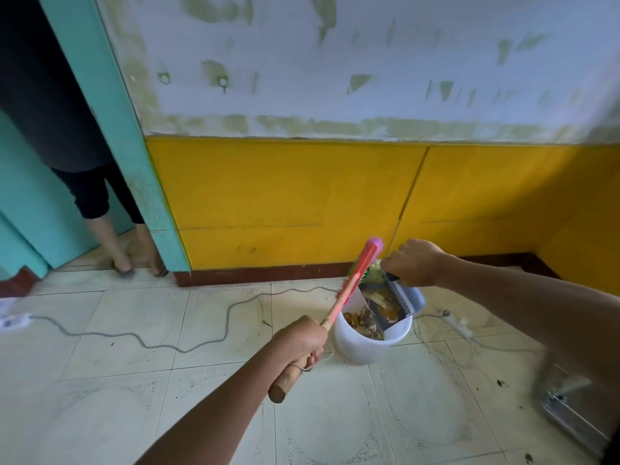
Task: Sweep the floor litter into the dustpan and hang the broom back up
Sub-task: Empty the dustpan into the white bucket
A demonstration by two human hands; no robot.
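Note:
My left hand point(299, 340) grips the wooden handle of a short broom point(349, 286) whose red head with pink and green bristles points up toward the wall. My right hand point(412, 263) holds the grey-blue dustpan point(401, 302) by its top, tilted steeply over a white bucket point(364, 344). Brown and yellow litter point(365, 322) lies in the bucket and on the pan's lower part. The broom head sits just left of the dustpan, above the bucket rim.
A grey cable point(188, 340) snakes across the tiled floor to a power strip point(13, 320) at far left. Another person's legs point(110, 229) stand in the teal doorway. A second strip point(459, 322) lies right of the bucket, a metal object point(570, 407) at lower right.

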